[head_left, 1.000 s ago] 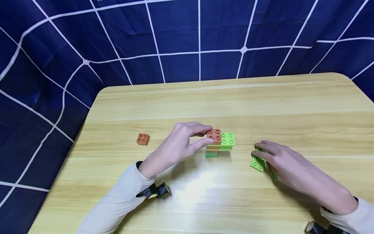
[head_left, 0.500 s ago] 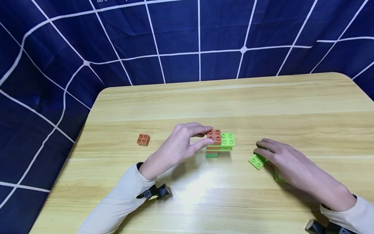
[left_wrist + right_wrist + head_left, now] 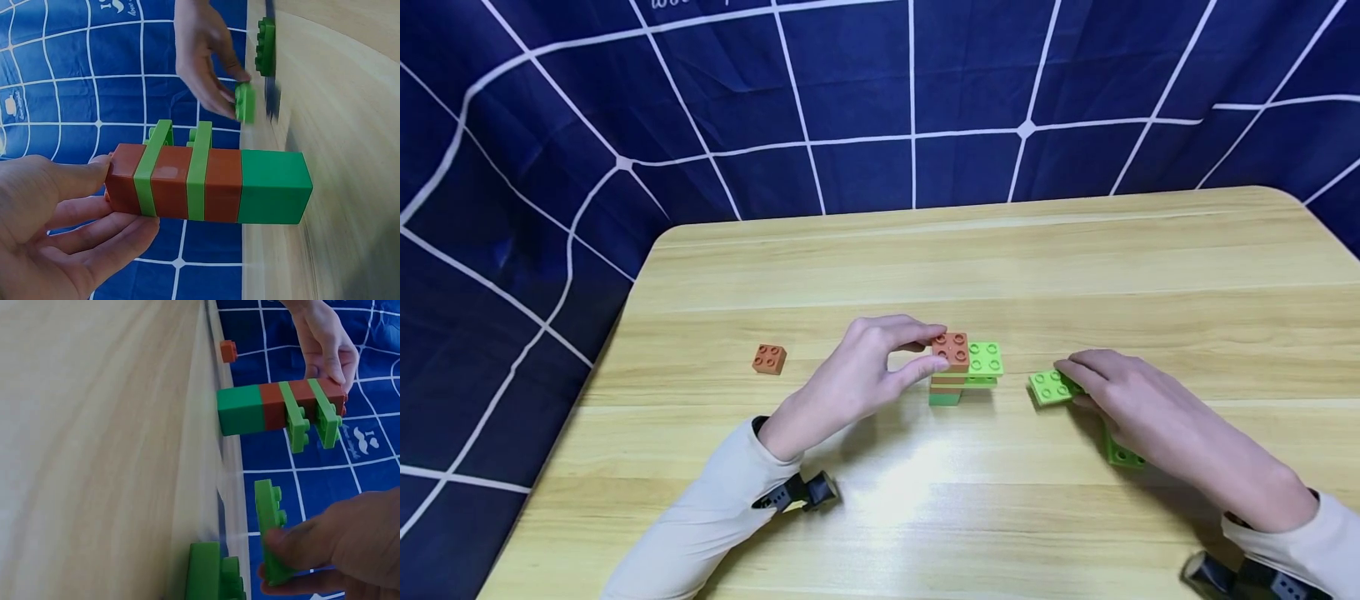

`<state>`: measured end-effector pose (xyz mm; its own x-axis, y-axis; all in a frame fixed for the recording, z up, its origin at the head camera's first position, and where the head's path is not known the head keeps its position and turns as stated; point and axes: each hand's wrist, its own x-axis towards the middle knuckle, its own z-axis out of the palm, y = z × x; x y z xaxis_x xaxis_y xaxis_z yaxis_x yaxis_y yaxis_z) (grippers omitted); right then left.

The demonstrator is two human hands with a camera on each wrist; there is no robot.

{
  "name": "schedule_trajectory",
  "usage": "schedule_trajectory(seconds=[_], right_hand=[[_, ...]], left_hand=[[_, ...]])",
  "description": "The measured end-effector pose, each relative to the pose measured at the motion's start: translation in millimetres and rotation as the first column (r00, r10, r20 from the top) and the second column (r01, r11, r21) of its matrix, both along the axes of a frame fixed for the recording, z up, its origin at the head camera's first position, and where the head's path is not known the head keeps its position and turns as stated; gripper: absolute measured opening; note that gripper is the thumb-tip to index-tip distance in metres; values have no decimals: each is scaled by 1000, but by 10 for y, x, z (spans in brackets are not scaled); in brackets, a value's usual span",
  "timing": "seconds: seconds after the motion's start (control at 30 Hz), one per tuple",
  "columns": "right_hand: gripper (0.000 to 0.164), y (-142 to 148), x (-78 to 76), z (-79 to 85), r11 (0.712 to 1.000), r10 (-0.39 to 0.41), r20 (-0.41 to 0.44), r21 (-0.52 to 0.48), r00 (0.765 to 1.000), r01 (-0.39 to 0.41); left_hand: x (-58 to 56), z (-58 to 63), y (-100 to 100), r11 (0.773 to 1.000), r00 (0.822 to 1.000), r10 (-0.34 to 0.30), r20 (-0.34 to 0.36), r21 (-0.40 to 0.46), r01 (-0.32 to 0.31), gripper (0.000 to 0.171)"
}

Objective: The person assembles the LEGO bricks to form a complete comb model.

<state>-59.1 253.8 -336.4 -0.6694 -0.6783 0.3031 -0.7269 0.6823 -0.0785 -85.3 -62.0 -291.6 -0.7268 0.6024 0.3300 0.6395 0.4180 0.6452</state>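
A tower of building bricks [image 3: 169,181] stands upright: a green brick [image 3: 275,186] at the bottom, then reddish-brown bricks alternating with two light green plates. The plates jut out to the right. My left hand [image 3: 865,362] holds the brown top brick [image 3: 951,352] from the left, thumb on its near side and fingers at the far side. To the tower's right, my right hand [image 3: 1138,408] pinches a loose light green plate [image 3: 1049,388] by one end. In the right wrist view, that plate [image 3: 269,519] is raised off the table, studs facing up.
Partly under my right hand lies a green brick [image 3: 1124,453] on the wooden table [image 3: 925,533]. A single brown brick [image 3: 769,359] sits to the left of my left hand. A dark blue cloth with white lines [image 3: 865,92] hangs behind the table's far edge.
The light green plate has swung round in my right hand and now points left toward the tower. More of the green brick below shows. My left hand stays on the tower.
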Motion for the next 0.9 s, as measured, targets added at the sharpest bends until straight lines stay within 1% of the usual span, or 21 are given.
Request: schedule_trajectory(seconds=[0.1,0.17,0.2,0.27,0.3,0.33,0.43,0.5,0.57,0.6,0.63,0.7,0.77,0.8,0.9], right_hand=[[60,-25,-7,39,1000,-22,-1,3,1000,22],[42,-42,-7,58,1000,-31,-7,-2,1000,31],[36,-50,-9,67,1000,-28,-14,-11,1000,28],[36,-68,-10,86,999,-16,-30,-33,999,15],[39,-78,-12,95,999,-11,-42,-38,999,10],[46,-88,-16,104,999,-6,-55,-45,998,3],[46,-129,-31,140,998,8,-91,-62,996,-14],[61,-158,-43,163,998,4,-115,-65,993,-12],[41,-186,-48,191,997,1,-122,-77,992,-10],[35,-200,-51,204,997,-4,-124,-83,992,-7],[37,-211,-52,218,996,-10,-123,-88,992,-1],[53,-234,-53,246,995,-26,-114,-97,993,14],[54,-254,-59,270,995,-40,-103,-98,994,29],[44,-263,-62,280,995,-45,-102,-96,994,35],[42,-295,-72,307,994,-49,-103,-106,993,38]], left_hand=[[-1,-6,0,1000,1000,-4,-3,2,4,35],[2,-6,0,1000,1000,-6,-3,3,6,36],[5,-6,0,1000,1000,-7,-4,5,7,36],[6,-11,2,1000,1000,-9,-6,5,9,36],[7,-12,3,1000,1000,-8,-8,3,8,36],[8,-14,4,1000,1000,-7,-8,2,7,36],[8,-17,6,1000,1000,-5,-9,-6,5,36],[9,-15,7,1000,1000,-6,-11,-8,6,36],[8,-12,7,1000,1000,-7,-14,-8,6,36],[7,-12,8,1000,1000,-6,-16,-8,6,36],[6,-13,8,1000,1000,-6,-17,-7,6,36],[3,-16,8,1000,1000,-5,-19,-6,5,36],[1,-20,10,1000,1000,-4,-15,-7,4,36],[0,-22,11,1000,1000,-5,-13,-9,5,36],[-1,-25,13,1000,1000,-10,-9,-11,10,36]])
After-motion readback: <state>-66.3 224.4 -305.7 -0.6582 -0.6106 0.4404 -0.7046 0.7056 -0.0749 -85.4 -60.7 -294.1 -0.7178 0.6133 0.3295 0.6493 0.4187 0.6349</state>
